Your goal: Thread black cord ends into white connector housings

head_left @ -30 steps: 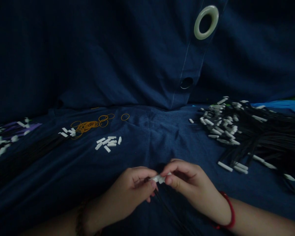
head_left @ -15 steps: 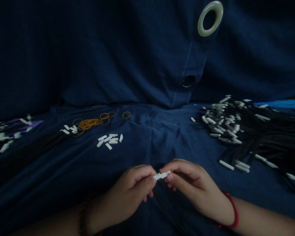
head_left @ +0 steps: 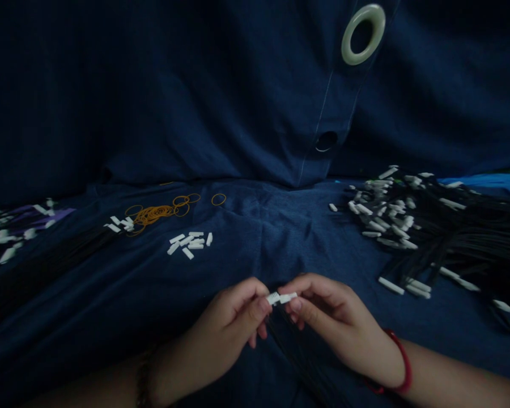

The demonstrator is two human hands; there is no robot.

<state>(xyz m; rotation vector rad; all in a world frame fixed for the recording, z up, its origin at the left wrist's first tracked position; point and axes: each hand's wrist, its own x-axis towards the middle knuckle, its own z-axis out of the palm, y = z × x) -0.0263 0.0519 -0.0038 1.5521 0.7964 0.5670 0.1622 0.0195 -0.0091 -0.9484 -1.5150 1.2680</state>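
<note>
Two white connectors pinched end to end between the hands

Through the head view, my only one, I have both hands low in the middle, close together, fingertips almost meeting. My left hand (head_left: 238, 317) is pinched, thumb against forefinger, on a ribbed white connector (head_left: 273, 298). My right hand (head_left: 340, 320) grips a smoother white piece (head_left: 288, 297) the same way. The two ends come together in the gap between my fingertips, slightly out of line; I cannot tell whether they are locked. Thin black wires (head_left: 295, 354) hang below the hands toward the bottom edge. I see a dark bracelet (head_left: 143, 379) on the left wrist and a red band (head_left: 406, 371) on the right.

Beyond the hands, on dark blue cloth (head_left: 255, 255), lies a small cluster of loose white pieces (head_left: 191, 242). Just behind it, to the left, I have a heap of tan elastic bands (head_left: 157, 214), with a single band (head_left: 218, 204) apart on its right. A dark bundle (head_left: 68, 246) with white tips reaches the heap. Over on the right sits a big pile of black leads (head_left: 463, 232), many ending in white plugs (head_left: 402, 211).
</note>
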